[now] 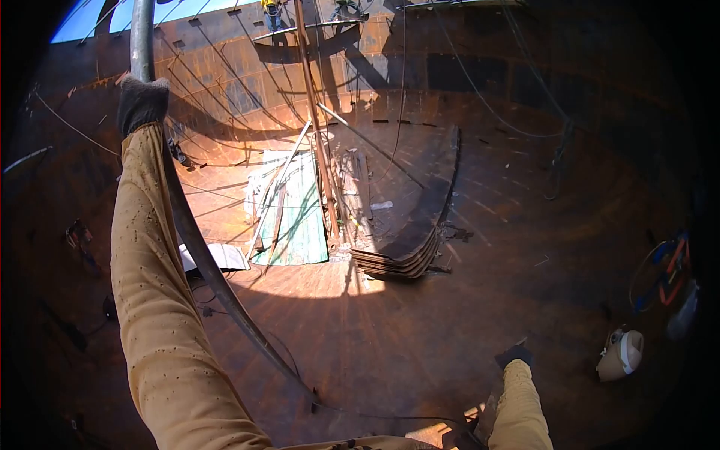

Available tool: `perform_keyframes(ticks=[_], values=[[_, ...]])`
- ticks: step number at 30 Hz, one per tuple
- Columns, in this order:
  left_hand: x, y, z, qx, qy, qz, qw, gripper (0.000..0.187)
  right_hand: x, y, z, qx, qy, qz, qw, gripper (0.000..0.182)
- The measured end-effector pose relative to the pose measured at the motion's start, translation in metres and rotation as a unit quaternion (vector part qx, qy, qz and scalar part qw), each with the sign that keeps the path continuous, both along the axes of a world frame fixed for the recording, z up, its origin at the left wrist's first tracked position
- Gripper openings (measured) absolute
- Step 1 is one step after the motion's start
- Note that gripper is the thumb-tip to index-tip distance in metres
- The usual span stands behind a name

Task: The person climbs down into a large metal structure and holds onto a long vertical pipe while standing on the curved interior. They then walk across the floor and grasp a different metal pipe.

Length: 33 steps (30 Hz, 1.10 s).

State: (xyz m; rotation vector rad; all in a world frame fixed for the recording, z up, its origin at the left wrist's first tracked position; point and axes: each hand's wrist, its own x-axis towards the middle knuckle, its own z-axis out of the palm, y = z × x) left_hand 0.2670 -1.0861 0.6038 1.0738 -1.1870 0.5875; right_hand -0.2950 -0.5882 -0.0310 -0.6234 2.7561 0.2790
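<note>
My left hand [142, 101], in a dark grey glove, is raised at the upper left and closed round a long metal pipe [141, 45]. Below the hand the pipe runs down behind my tan sleeve and out to the lower middle, looking bowed in this wide view. At the lower right, a dark gloved shape at the end of a tan sleeve appears to be my right hand [514, 354]. It is low and in shadow, so its fingers cannot be made out. A thin dark cable [390, 417] runs along the bottom, left of that sleeve.
A rusty curved wall and floor surround me. Stacked curved steel plates [401, 259], a pale green corrugated sheet [300, 225] and an upright rusty post [313, 112] stand ahead. A beige container [621, 355] sits at right. Another person [271, 13] is at the far wall.
</note>
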Motion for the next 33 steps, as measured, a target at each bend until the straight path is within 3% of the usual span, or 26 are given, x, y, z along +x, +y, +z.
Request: perform_keyframes(ticks=[29, 33], values=[[-0.003, 0.008, -0.002, 0.005, 0.007, -0.028, 1.000, 0.057, -0.006, 0.000, -0.011, -0.016, 0.001, -0.026, 1.000, 0.062], [-0.006, 0.013, -0.003, 0.003, 0.008, -0.039, 0.999, 0.058, 0.017, -0.003, 0.029, -0.014, -0.019, -0.041, 0.999, 0.056]])
